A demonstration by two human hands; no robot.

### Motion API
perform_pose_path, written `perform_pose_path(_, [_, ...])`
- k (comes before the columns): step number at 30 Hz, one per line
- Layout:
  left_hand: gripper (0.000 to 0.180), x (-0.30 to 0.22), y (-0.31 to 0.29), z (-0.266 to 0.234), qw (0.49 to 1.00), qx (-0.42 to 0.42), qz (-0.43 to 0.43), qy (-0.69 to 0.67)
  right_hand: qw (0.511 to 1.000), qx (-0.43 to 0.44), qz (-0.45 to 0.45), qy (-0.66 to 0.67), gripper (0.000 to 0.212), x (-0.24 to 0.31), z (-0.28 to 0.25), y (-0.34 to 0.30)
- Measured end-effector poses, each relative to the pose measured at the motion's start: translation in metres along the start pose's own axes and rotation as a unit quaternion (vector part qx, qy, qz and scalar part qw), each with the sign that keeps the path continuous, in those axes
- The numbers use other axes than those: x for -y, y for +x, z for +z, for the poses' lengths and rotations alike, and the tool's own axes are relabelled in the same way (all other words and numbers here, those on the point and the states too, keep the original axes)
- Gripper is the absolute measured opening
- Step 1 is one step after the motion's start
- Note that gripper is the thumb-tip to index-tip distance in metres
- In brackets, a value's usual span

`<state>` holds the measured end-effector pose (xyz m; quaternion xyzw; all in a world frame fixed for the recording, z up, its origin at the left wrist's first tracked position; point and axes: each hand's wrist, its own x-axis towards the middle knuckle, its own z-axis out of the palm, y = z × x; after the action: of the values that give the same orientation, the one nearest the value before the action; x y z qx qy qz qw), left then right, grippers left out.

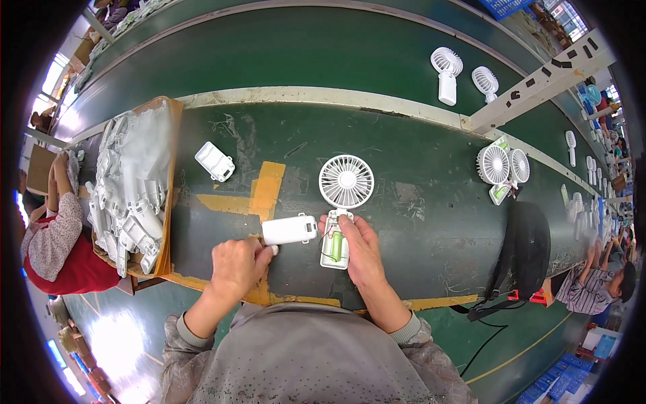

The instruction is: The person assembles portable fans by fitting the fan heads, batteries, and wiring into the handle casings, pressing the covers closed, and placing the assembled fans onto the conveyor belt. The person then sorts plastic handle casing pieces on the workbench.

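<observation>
My right hand (363, 249) grips the open handle of a white handheld fan (346, 182), its thumb near the neck. The fan lies face up with its round grille away from me. Inside the handle a green cylindrical battery (336, 246) and thin wires show. My left hand (235, 266) is closed with curled fingers, left of the fan. A small white bit shows at its thumb tip; what it is, I cannot make out. Just beyond that hand lies a white handle cover (290, 229). Another white cover (214, 161) rests farther up to the left.
A cardboard box (173, 182) of white plastic parts stands at left. To the right are several fans (494, 165) together and a black strapped object (528, 249). More fans (447, 74) lie beyond the pale rail (303, 96), near a slanted white post (545, 81). Other people sit at both sides.
</observation>
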<state>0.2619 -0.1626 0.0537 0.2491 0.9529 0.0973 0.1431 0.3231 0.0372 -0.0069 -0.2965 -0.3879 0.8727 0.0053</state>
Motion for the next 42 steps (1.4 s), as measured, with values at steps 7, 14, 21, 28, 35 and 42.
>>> perform_pose_path(7, [0.058, -0.015, 0.016, 0.0, 0.987, -0.099, 0.117, -0.053, 1.0, 0.006, 0.002, 0.008, 0.025, 0.001, 0.002, -0.001])
perform_pose_path(14, [0.04, -0.029, 0.024, -0.015, 0.977, 0.078, -0.053, -0.193, 1.0, 0.001, 0.009, 0.005, 0.027, 0.002, 0.002, -0.002])
perform_pose_path(21, [0.054, -0.055, 0.013, 0.007, 0.931, 0.017, 0.01, -0.365, 0.998, 0.049, 0.03, 0.026, 0.034, 0.008, 0.0, -0.01])
perform_pose_path(28, [0.061, -0.063, 0.013, 0.011, 0.97, 0.012, 0.036, -0.242, 0.987, 0.141, 0.055, 0.054, 0.05, 0.015, -0.002, -0.014])
perform_pose_path(35, [0.059, -0.067, 0.011, 0.012, 0.976, -0.032, 0.064, -0.206, 0.986, 0.159, 0.047, 0.017, 0.056, 0.017, 0.0, -0.016])
perform_pose_path(42, [0.059, -0.066, 0.012, 0.016, 0.976, -0.048, 0.075, -0.198, 0.985, 0.167, 0.044, 0.016, 0.057, 0.013, -0.001, -0.015])
